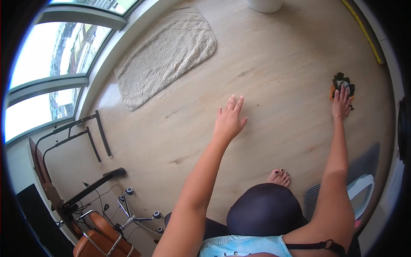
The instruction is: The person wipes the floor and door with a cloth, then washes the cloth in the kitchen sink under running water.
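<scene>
My right hand (pixel 340 105) reaches far out to the right, its fingers stretched flat over a crumpled cloth (pixel 339 79) on the floor. Dark green, orange and pale grey parts of the cloth show around the fingers; the rest is hidden under them. My left hand (pixel 230 120) is over the wooden-looking floor (pixel 274 128) near the middle of the view, fingers spread and nothing in it. Whether its palm touches the floor, I cannot tell.
A fluffy beige mat (pixel 169 55) lies by the windows. At left are a black metal frame (pixel 70 128), loose cables, a wheeled chair base (pixel 135 219) and a brown seat (pixel 100 235). A grey mesh-like item (pixel 364 162) and a white-rimmed item (pixel 363 192) stand beside my right arm.
</scene>
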Motion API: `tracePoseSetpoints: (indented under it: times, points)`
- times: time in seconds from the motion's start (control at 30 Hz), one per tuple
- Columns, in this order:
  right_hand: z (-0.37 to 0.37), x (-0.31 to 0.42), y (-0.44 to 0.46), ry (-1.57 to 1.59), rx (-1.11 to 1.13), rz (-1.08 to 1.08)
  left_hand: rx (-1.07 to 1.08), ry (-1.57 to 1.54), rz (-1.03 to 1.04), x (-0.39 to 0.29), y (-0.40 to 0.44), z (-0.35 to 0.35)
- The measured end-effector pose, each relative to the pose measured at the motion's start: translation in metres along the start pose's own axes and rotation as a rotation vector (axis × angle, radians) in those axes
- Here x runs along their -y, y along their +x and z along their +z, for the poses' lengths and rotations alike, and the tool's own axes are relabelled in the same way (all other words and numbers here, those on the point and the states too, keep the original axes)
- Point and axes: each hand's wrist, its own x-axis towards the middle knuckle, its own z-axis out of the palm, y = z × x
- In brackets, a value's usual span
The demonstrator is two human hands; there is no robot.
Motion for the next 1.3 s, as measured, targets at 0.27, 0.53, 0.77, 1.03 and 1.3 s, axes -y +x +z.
tracePoseSetpoints:
  times: [0.27,0.53,0.77,1.03,1.3]
  points:
    - [-0.003,0.205,-0.125,-0.048,0.179,-0.281,-0.089,-0.097,-0.392,0.222,-0.271,-0.013]
    - [-0.024,0.393,-0.394,-0.189,0.346,-1.110,0.121,-0.160,-1.169,0.366,-0.521,0.123]
    - [-0.003,0.482,-0.548,-0.053,0.217,-0.992,0.122,-0.240,-1.151,0.376,-0.546,0.168]
    - [0.015,0.470,-0.919,0.143,0.349,-1.869,0.161,-0.172,-1.124,0.385,-0.543,0.168]
    - [-0.004,0.354,-0.739,0.090,0.216,-1.532,0.046,-0.196,-1.034,0.383,-0.552,0.168]
